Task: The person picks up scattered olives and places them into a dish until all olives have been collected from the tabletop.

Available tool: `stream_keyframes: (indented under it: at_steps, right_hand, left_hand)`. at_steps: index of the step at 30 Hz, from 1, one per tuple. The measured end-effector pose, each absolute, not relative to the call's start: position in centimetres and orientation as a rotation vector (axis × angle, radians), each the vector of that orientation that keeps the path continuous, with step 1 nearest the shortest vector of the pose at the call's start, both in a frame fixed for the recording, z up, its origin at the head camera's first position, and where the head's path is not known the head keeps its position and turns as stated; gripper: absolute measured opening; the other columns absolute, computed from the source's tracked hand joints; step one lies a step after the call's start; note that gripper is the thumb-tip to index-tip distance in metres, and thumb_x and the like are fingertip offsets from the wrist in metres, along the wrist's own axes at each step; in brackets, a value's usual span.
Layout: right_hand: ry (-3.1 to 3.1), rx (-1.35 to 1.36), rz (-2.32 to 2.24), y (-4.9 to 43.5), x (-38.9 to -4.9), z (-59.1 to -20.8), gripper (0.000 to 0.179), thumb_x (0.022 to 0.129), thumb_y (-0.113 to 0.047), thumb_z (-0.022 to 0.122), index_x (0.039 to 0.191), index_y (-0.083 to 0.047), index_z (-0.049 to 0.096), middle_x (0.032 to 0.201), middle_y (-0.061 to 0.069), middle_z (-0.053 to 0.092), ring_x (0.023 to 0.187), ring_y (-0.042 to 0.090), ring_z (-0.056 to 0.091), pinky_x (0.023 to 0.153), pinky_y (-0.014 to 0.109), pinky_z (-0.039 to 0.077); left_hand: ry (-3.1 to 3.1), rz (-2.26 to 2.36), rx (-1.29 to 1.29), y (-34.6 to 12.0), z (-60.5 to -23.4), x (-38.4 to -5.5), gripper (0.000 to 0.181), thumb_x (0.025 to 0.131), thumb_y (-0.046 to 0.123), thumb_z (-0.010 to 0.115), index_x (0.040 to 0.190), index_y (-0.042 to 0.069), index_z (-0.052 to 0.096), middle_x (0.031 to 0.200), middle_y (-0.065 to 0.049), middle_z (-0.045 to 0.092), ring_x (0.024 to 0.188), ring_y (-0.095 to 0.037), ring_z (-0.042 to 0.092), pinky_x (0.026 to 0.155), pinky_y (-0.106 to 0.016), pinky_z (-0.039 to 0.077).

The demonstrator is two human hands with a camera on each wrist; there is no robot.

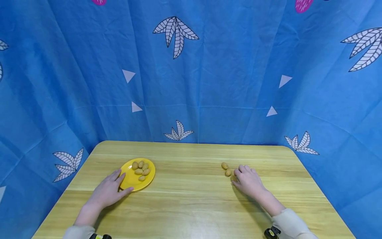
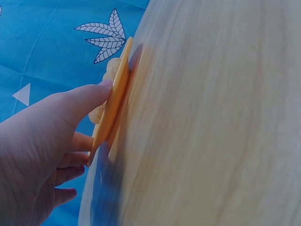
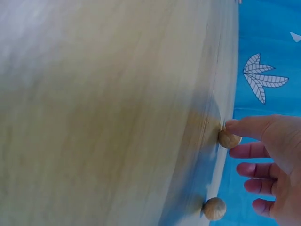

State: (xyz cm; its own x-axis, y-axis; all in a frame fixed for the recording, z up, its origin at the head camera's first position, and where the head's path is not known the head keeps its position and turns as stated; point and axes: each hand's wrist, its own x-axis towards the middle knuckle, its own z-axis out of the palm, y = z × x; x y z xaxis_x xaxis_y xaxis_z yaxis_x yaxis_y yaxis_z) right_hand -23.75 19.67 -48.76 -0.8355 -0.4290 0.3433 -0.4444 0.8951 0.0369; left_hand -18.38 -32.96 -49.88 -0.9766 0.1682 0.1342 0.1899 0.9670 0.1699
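At the left, a round yellow plate [image 1: 129, 180] lies on the table and carries several small tan nut-like pieces [image 1: 138, 171]. My left hand [image 1: 106, 189] rests at the plate's near left rim, its thumb and fingers spread along the edge. In the left wrist view the thumb touches the rim of the plate [image 2: 115, 101]. Over on the right, my right hand [image 1: 248, 181] pinches one tan piece [image 3: 229, 139] between thumb and index finger, low at the tabletop. Two more loose pieces [image 1: 228, 172] lie just left of that hand.
Both hands are over a light wooden table [image 1: 185, 205] with rounded far corners. A blue cloth [image 1: 232, 83] printed with leaves and triangles hangs behind and on both sides. Dark bands with devices [image 1: 271, 232] sit at the wrists.
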Motion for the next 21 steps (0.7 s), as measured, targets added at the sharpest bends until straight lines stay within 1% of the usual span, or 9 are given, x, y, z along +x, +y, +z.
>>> stream_keyframes:
  at_steps: [10,15,21]
  right_hand:
    - [-2.728,0.639,0.052,19.54,-23.78,-48.93,0.027,0.074,-0.027,0.082,0.080,-0.012,0.061,0.079,0.000,0.049,0.075,0.019,0.046,0.061,0.030,0.035]
    - [-2.728,0.630,0.069,19.29,-23.88,-49.05,0.027,0.074,-0.024,0.081,0.077,-0.012,0.058,0.078,0.000,0.047,0.074,0.020,0.045,0.061,0.031,0.035]
    - [-2.735,0.626,0.068,18.96,-24.17,-49.01,0.027,0.074,-0.022,0.079,0.073,-0.013,0.054,0.076,-0.001,0.045,0.072,0.019,0.042,0.060,0.030,0.033]
  left_hand:
    - [-3.009,-0.273,-0.274,-32.86,-49.64,-18.23,0.084,0.087,0.063,0.058,0.133,-0.007,0.054,0.146,-0.032,0.042,0.132,-0.049,0.043,0.108,-0.060,0.039]
    - [-3.013,-0.276,-0.271,-32.97,-49.75,-18.36,0.085,0.088,0.064,0.056,0.134,-0.007,0.053,0.146,-0.032,0.041,0.133,-0.050,0.043,0.108,-0.061,0.038]
    - [-3.011,-0.280,-0.274,-33.06,-49.91,-18.40,0.085,0.088,0.064,0.056,0.134,-0.008,0.054,0.146,-0.033,0.042,0.132,-0.050,0.043,0.108,-0.061,0.038]
